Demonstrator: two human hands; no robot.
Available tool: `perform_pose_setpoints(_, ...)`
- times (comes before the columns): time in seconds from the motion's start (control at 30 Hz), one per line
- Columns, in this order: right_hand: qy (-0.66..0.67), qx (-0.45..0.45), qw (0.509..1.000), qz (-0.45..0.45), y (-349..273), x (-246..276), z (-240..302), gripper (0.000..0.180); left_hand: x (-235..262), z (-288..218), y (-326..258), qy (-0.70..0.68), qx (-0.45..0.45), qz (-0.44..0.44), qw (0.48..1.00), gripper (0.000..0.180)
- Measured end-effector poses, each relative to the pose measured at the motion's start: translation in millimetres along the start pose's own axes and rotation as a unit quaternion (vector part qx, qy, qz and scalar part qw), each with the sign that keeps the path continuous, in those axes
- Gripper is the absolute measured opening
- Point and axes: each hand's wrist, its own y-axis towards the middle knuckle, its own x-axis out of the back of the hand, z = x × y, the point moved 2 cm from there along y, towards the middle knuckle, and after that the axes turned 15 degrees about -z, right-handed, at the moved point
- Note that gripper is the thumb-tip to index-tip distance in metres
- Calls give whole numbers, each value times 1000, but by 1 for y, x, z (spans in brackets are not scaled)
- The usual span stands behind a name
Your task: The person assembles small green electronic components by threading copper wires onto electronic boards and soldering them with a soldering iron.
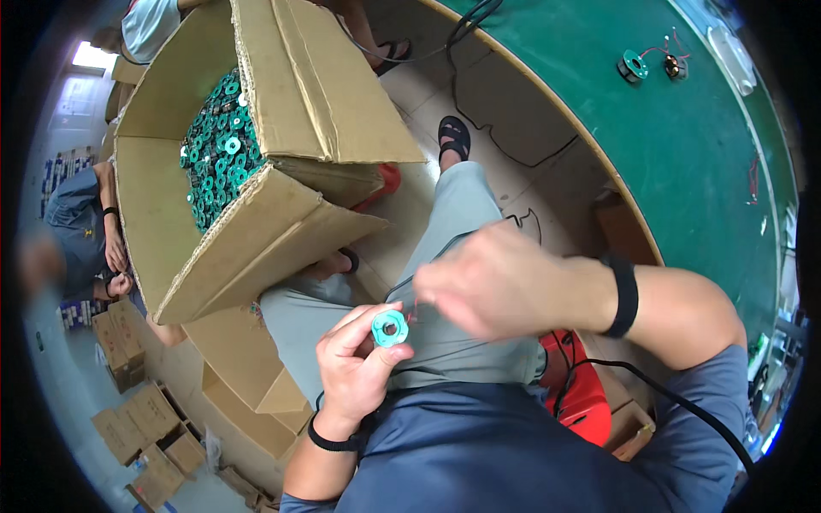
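Green bobbin [391, 340] sits in left hand [353, 368], any lettering unreadable.

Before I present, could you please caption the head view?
Left hand holding a green ring-shaped part, blurred right hand beside it, near an open cardboard box of green parts.
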Motion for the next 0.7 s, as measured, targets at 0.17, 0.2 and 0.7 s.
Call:
perform_pose_setpoints(0.17, 65, 15, 996, 57, -4, -5, 16, 10, 4, 0, 0, -14, 37, 4, 999, 42)
perform_pose_setpoints(0.2, 38, 2, 999, 25, 0, 0, 5, 10, 3, 2, -1, -23, 40, 2, 999, 42)
perform_pose_setpoints(0.7, 55, -17, 998, 18, 0, 2, 6, 10, 0, 6, 4, -63, 51, -12, 997, 44)
